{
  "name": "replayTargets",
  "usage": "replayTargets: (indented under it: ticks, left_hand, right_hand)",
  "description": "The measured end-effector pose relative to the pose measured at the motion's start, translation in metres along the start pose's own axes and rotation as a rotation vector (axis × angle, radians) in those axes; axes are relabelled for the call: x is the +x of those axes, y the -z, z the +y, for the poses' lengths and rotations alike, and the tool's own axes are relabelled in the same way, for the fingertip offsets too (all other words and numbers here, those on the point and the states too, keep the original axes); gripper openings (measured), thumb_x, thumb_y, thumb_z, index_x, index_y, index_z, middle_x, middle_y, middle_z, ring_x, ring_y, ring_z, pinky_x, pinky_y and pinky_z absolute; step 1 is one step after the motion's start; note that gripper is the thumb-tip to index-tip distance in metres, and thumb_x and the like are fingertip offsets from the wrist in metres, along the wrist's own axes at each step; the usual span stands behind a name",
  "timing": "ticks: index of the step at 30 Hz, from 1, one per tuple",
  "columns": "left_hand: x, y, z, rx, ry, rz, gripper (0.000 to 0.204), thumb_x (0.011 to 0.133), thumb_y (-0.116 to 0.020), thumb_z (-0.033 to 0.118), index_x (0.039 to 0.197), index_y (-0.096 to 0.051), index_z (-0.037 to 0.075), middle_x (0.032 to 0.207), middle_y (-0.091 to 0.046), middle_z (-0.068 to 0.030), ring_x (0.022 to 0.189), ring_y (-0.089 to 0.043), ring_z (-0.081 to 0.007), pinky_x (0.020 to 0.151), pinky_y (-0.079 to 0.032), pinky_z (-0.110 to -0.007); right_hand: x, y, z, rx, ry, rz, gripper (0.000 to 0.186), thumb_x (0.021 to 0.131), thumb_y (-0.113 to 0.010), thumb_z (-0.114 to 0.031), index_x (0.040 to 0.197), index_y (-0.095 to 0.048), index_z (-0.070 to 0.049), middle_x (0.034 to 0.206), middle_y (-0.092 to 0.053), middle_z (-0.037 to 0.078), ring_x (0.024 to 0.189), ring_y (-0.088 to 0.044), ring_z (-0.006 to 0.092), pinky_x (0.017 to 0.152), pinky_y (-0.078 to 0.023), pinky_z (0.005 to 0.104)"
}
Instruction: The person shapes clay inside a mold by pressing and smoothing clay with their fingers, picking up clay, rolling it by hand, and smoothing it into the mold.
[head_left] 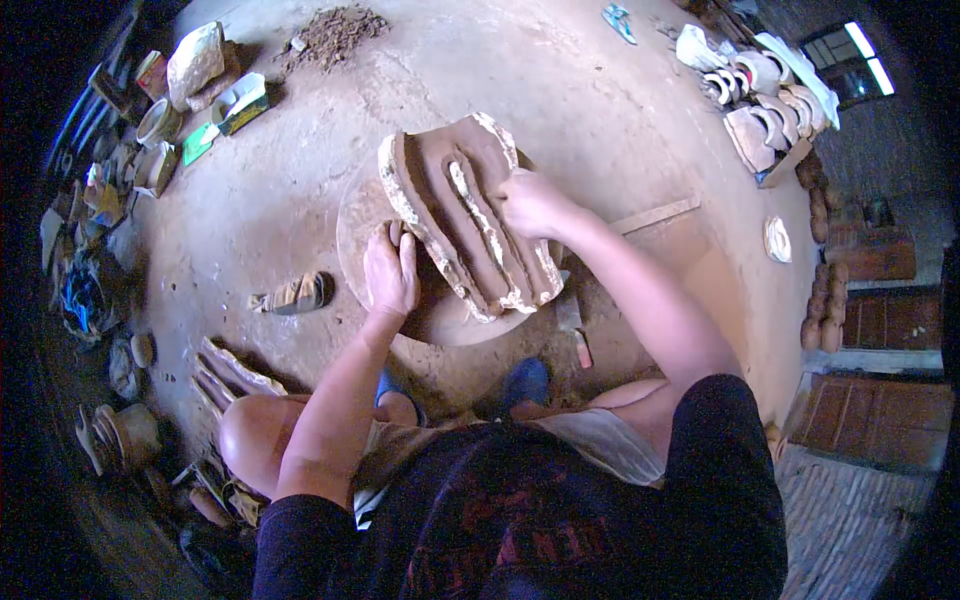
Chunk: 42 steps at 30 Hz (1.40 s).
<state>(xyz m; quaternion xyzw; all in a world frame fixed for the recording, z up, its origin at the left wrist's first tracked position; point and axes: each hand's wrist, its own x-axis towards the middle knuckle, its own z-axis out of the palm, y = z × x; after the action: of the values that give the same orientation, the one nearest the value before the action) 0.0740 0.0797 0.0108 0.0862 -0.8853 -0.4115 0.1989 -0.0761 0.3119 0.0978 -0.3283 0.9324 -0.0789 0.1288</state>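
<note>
A plaster mould [388,183] with rough white edges lies tilted on a round board [352,222]. Brown clay [432,160] lines its trough, and a long raised ridge with a whitish top runs down the middle. My left hand [392,268] rests against the mould's left edge, fingers mostly stretched and holding nothing. On the right side of the mould, my right hand [535,205] is closed, its knuckles up and fingertips pressed to the clay near the right wall. Whether anything small sits between those fingertips is hidden.
A trowel [570,318] with a reddish handle lies right of the board, below a flat wooden strip [655,215]. A dark cloth-like bundle [295,293] is at left. Crumbled clay [335,38] is heaped far off. Plaster pieces [775,125] are stacked far right.
</note>
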Motion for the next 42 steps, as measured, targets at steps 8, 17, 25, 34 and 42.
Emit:
replayTargets:
  ticks: [8, 17, 25, 34, 42]
  left_hand:
    - [-0.008, 0.003, 0.004, 0.015, 0.058, 0.000, 0.047, 0.108, -0.047, 0.033, 0.135, -0.055, -0.004, 0.124, -0.061, -0.0292, 0.118, -0.057, -0.0453, 0.104, -0.042, -0.052]
    - [0.000, -0.001, -0.006, -0.041, 0.000, 0.026, 0.047, 0.110, -0.042, 0.032, 0.137, -0.054, -0.004, 0.127, -0.061, -0.0293, 0.121, -0.057, -0.0456, 0.105, -0.043, -0.051]
    - [-0.013, 0.030, 0.084, -0.278, -0.020, -0.227, 0.039, 0.110, -0.052, 0.034, 0.122, -0.067, 0.000, 0.112, -0.071, -0.0217, 0.107, -0.068, -0.0363, 0.096, -0.052, -0.044]
    - [-0.071, 0.041, 0.184, -0.514, 0.255, -1.173, 0.075, 0.110, -0.033, 0.062, 0.102, -0.072, -0.001, 0.081, -0.072, -0.0138, 0.087, -0.070, -0.0290, 0.084, -0.054, -0.043]
    - [-0.037, 0.032, 0.080, 0.193, -0.150, -0.067, 0.067, 0.105, -0.061, 0.044, 0.147, -0.046, -0.006, 0.123, -0.067, -0.0222, 0.105, -0.066, -0.0298, 0.093, -0.051, -0.044]
  right_hand:
    - [-0.051, -0.014, -0.021, -0.047, 0.007, -0.162, 0.018, 0.080, -0.059, -0.005, 0.080, -0.074, 0.004, 0.099, -0.067, 0.025, 0.096, -0.065, 0.0404, 0.088, -0.053, 0.0469]
    - [-0.157, -0.021, -0.051, -0.043, -0.081, -0.186, 0.022, 0.087, -0.059, -0.007, 0.102, -0.070, 0.006, 0.115, -0.063, 0.026, 0.111, -0.063, 0.0413, 0.097, -0.054, 0.0478]
    - [-0.223, 0.002, -0.067, 0.546, -0.269, 0.308, 0.042, 0.083, -0.086, -0.020, 0.118, -0.074, -0.001, 0.109, -0.069, 0.017, 0.082, -0.069, 0.0227, 0.074, -0.058, 0.0344]
    - [-0.248, -0.003, -0.079, 0.409, 0.191, 0.556, 0.027, 0.087, -0.081, -0.015, 0.108, -0.074, 0.001, 0.107, -0.069, 0.017, 0.094, -0.069, 0.0318, 0.083, -0.058, 0.0400]
    - [-0.327, 0.085, 0.034, 1.612, -0.585, 0.941, 0.024, 0.101, -0.070, -0.024, 0.115, -0.069, -0.005, 0.105, -0.076, 0.007, 0.102, -0.073, 0.0230, 0.082, -0.061, 0.0395]
